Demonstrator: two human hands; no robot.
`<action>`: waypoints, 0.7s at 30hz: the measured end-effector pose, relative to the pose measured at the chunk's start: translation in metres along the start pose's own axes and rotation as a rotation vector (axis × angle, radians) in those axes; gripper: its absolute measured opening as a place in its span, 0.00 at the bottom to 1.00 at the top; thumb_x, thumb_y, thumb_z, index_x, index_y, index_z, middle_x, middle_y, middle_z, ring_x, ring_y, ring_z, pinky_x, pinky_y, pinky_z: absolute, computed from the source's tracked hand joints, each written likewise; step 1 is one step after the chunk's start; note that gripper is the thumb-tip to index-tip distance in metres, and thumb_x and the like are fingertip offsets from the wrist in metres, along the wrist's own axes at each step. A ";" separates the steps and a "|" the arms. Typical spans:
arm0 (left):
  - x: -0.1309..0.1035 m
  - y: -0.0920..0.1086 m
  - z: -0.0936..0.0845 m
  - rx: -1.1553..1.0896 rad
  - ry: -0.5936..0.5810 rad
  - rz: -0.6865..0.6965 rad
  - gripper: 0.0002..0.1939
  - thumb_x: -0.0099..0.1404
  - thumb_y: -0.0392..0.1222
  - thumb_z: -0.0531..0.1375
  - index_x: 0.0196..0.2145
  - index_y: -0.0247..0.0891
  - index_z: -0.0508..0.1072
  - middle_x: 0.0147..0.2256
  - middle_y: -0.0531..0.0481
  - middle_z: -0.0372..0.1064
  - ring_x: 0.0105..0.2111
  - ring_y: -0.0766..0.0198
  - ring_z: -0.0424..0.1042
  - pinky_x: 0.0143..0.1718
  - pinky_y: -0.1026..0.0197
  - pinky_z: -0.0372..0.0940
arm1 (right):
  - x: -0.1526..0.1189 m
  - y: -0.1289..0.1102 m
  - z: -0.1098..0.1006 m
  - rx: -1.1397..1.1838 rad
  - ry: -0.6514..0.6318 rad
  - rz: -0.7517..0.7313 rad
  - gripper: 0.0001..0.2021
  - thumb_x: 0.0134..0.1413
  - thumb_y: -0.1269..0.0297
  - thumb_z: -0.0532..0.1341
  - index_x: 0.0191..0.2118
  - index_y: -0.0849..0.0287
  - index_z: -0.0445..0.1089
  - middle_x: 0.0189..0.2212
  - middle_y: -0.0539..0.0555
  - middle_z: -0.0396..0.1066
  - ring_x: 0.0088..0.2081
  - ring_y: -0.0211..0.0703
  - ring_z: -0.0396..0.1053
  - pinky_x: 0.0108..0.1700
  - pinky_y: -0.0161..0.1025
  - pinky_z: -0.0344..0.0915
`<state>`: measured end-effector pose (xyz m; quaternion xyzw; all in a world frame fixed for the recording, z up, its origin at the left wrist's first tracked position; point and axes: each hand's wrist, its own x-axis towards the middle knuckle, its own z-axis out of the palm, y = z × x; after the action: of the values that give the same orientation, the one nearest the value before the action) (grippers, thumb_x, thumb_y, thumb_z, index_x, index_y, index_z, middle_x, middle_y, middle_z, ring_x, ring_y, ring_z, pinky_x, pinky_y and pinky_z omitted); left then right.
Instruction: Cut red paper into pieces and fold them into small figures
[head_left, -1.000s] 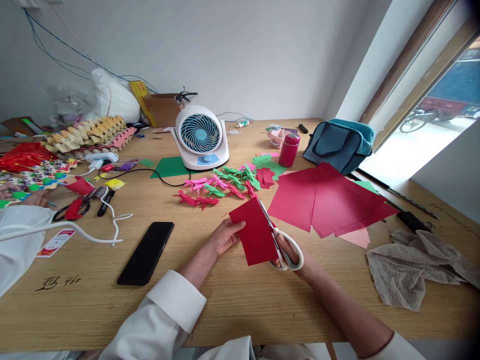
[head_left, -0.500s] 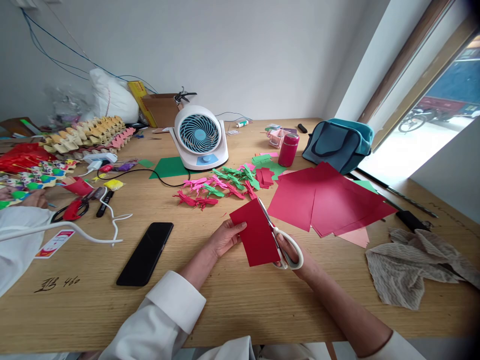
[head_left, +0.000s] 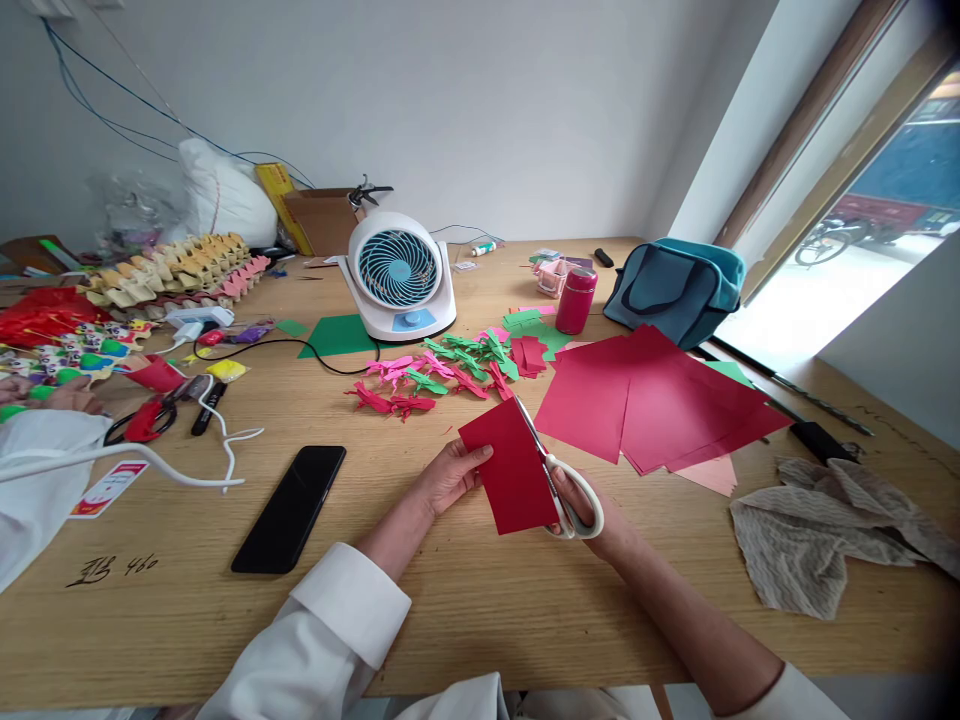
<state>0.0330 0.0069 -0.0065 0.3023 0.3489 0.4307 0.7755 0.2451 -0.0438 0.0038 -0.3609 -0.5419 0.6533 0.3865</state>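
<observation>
Scissors (head_left: 556,464), long axis diagonal, tips forward-left

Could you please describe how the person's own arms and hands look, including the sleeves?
The left hand and right hand are ungloved. The left sleeve is white, with a broad cuff on the forearm. The right sleeve, also whitish, shows only at the bottom edge.

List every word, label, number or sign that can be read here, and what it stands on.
"460": handwritten on the table; the marks before it I cannot make out.
Table, far right: scrawl, unreadable.
Tag: print too small.
Black marker: lettering too small.
Yellow box: print too blurred.
</observation>
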 end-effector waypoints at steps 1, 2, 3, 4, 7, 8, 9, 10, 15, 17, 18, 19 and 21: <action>0.000 0.000 0.000 0.008 0.007 0.000 0.19 0.52 0.38 0.72 0.43 0.33 0.78 0.42 0.42 0.79 0.43 0.55 0.77 0.49 0.55 0.68 | 0.000 0.000 0.000 0.000 0.001 -0.003 0.26 0.61 0.39 0.53 0.24 0.56 0.64 0.15 0.48 0.62 0.18 0.36 0.58 0.21 0.36 0.56; 0.000 -0.001 0.000 0.014 0.013 0.003 0.20 0.52 0.38 0.72 0.43 0.33 0.78 0.43 0.42 0.79 0.43 0.55 0.77 0.49 0.55 0.68 | 0.001 0.001 0.000 -0.006 -0.001 -0.008 0.26 0.61 0.39 0.53 0.23 0.56 0.64 0.15 0.49 0.62 0.18 0.37 0.58 0.21 0.36 0.56; 0.001 -0.001 -0.001 0.019 0.015 0.006 0.20 0.52 0.39 0.72 0.43 0.33 0.78 0.43 0.42 0.79 0.43 0.55 0.77 0.49 0.55 0.68 | 0.001 0.001 0.000 -0.015 -0.002 -0.014 0.27 0.61 0.39 0.52 0.22 0.56 0.64 0.15 0.49 0.62 0.18 0.37 0.58 0.21 0.37 0.56; 0.001 -0.002 -0.001 0.024 0.014 0.010 0.20 0.52 0.39 0.72 0.43 0.33 0.78 0.43 0.42 0.78 0.43 0.55 0.77 0.49 0.55 0.68 | 0.001 0.001 0.000 -0.022 -0.002 -0.018 0.27 0.61 0.39 0.52 0.22 0.56 0.64 0.15 0.49 0.61 0.18 0.37 0.58 0.21 0.37 0.57; 0.001 -0.003 -0.002 0.033 0.000 0.010 0.21 0.52 0.40 0.73 0.44 0.33 0.78 0.44 0.41 0.78 0.45 0.53 0.77 0.51 0.54 0.67 | 0.001 0.002 -0.001 -0.027 0.005 -0.019 0.28 0.61 0.39 0.52 0.21 0.57 0.64 0.15 0.49 0.61 0.18 0.37 0.58 0.21 0.36 0.57; 0.002 -0.003 -0.002 0.034 0.001 0.011 0.21 0.52 0.40 0.72 0.44 0.33 0.78 0.44 0.41 0.78 0.45 0.53 0.77 0.51 0.53 0.67 | 0.001 0.003 -0.002 -0.026 0.004 -0.014 0.27 0.61 0.39 0.52 0.21 0.57 0.63 0.15 0.49 0.61 0.18 0.37 0.58 0.21 0.36 0.57; 0.001 -0.003 -0.002 0.035 0.003 0.014 0.21 0.52 0.40 0.72 0.44 0.33 0.78 0.44 0.41 0.78 0.45 0.53 0.76 0.51 0.53 0.67 | 0.001 0.004 -0.002 -0.022 0.004 -0.010 0.27 0.61 0.39 0.52 0.21 0.57 0.63 0.15 0.49 0.61 0.18 0.37 0.58 0.21 0.36 0.56; 0.001 -0.003 -0.002 0.035 0.006 0.016 0.21 0.52 0.40 0.72 0.44 0.33 0.78 0.44 0.41 0.78 0.45 0.53 0.76 0.50 0.53 0.67 | 0.001 0.005 -0.003 -0.017 0.003 -0.006 0.27 0.61 0.39 0.52 0.22 0.57 0.63 0.15 0.49 0.61 0.18 0.37 0.58 0.21 0.36 0.56; 0.001 -0.003 -0.001 0.023 0.010 0.012 0.21 0.51 0.39 0.73 0.43 0.33 0.78 0.44 0.41 0.78 0.44 0.55 0.77 0.49 0.54 0.68 | 0.002 0.007 -0.003 0.020 -0.001 -0.028 0.27 0.62 0.41 0.52 0.22 0.57 0.63 0.15 0.48 0.61 0.17 0.35 0.57 0.21 0.36 0.55; 0.001 -0.003 -0.001 0.015 0.017 0.011 0.21 0.51 0.39 0.73 0.43 0.33 0.78 0.43 0.42 0.78 0.43 0.55 0.77 0.48 0.55 0.69 | 0.001 0.005 -0.002 0.024 -0.002 -0.038 0.26 0.63 0.42 0.52 0.22 0.57 0.63 0.15 0.48 0.61 0.17 0.35 0.57 0.21 0.36 0.55; 0.001 -0.003 -0.001 0.013 0.019 0.010 0.21 0.51 0.38 0.73 0.43 0.33 0.78 0.43 0.42 0.78 0.42 0.56 0.77 0.47 0.56 0.69 | 0.001 0.004 -0.001 0.024 0.001 -0.038 0.26 0.63 0.42 0.52 0.22 0.57 0.63 0.15 0.48 0.61 0.17 0.36 0.57 0.21 0.36 0.55; 0.001 -0.003 -0.001 0.013 0.017 0.009 0.21 0.51 0.39 0.73 0.44 0.33 0.78 0.43 0.42 0.79 0.42 0.55 0.77 0.47 0.55 0.69 | 0.000 0.003 -0.001 0.022 0.005 -0.034 0.26 0.62 0.42 0.52 0.22 0.57 0.62 0.15 0.48 0.61 0.18 0.36 0.58 0.21 0.35 0.55; 0.002 -0.003 -0.002 0.015 0.007 0.010 0.21 0.51 0.39 0.73 0.44 0.33 0.78 0.43 0.41 0.78 0.43 0.55 0.77 0.49 0.55 0.68 | -0.001 0.001 0.000 0.024 0.014 -0.018 0.26 0.62 0.42 0.54 0.22 0.57 0.63 0.15 0.48 0.61 0.18 0.36 0.58 0.21 0.35 0.56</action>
<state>0.0338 0.0071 -0.0104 0.3085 0.3535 0.4330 0.7696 0.2458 -0.0449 0.0023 -0.3560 -0.5347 0.6537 0.4001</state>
